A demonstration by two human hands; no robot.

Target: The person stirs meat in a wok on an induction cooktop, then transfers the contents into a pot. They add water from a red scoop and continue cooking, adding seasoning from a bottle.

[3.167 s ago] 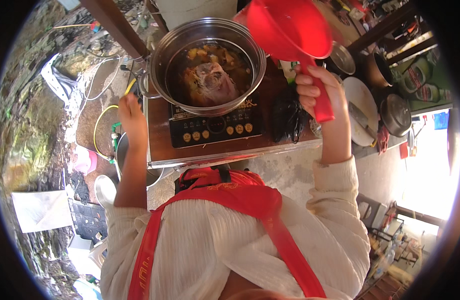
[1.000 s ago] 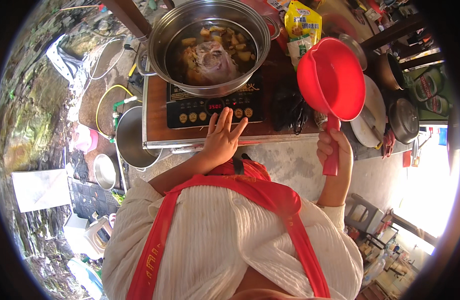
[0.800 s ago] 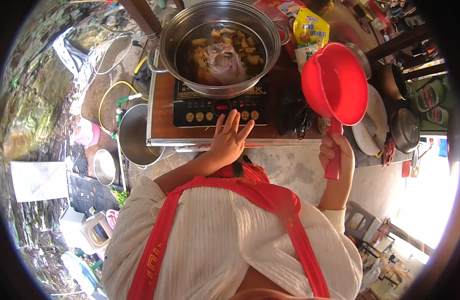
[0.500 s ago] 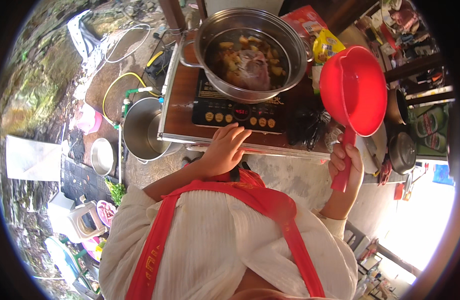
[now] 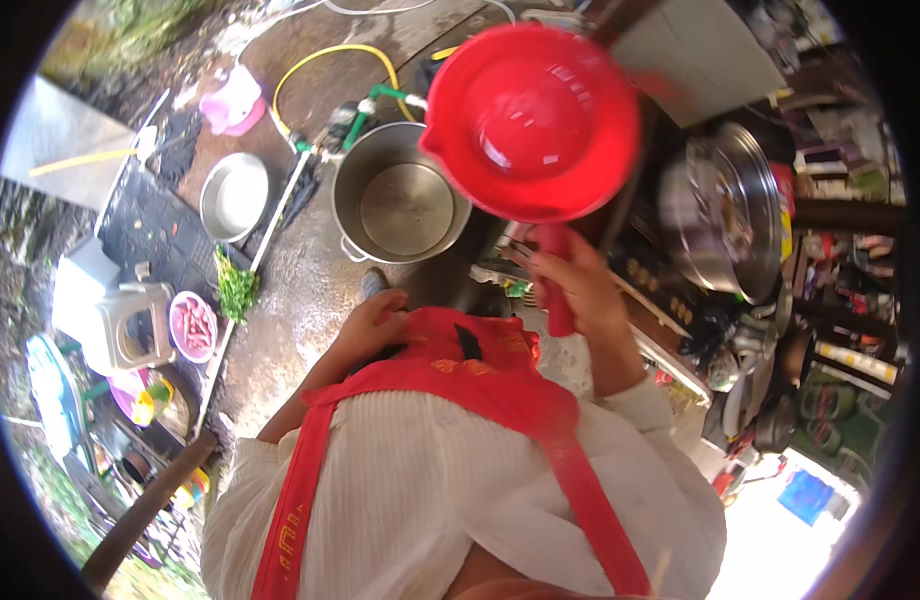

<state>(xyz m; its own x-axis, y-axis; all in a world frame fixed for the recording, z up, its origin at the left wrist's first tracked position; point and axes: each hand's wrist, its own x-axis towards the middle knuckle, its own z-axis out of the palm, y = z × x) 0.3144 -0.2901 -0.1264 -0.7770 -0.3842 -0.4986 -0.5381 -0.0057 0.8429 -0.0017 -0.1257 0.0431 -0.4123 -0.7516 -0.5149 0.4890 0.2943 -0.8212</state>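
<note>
A red plastic water ladle point(image 5: 530, 120) is held up by its handle in my right hand point(image 5: 585, 285), whose fingers wrap round the grip. Its round bowl shows smooth red plastic and sits beside a deep metal pot point(image 5: 352, 205) on the ground, overlapping that pot's right rim in view. My left hand point(image 5: 370, 325) hangs by the red apron point(image 5: 450, 385), fingers loosely apart, holding nothing. To the right stands a wide steel cooking pot point(image 5: 695, 220) on a black induction cooker point(image 5: 645, 285); its contents are mostly hidden by its wall and blur.
On the left are a shallow metal basin point(image 5: 234, 197), leafy greens point(image 5: 238, 285), a pink bowl of reddish pieces point(image 5: 193, 327) and a beige stool point(image 5: 130, 330). A yellow hose point(image 5: 330, 50) and green pipe fittings point(image 5: 360, 122) lie beyond the deep pot. Dark lidded cookware point(image 5: 777, 425) sits far right.
My view has turned left, so the cooker and steel pot now lie at the right. My right hand has swung the ladle left toward the deep pot. My left hand has left the cooker's edge.
</note>
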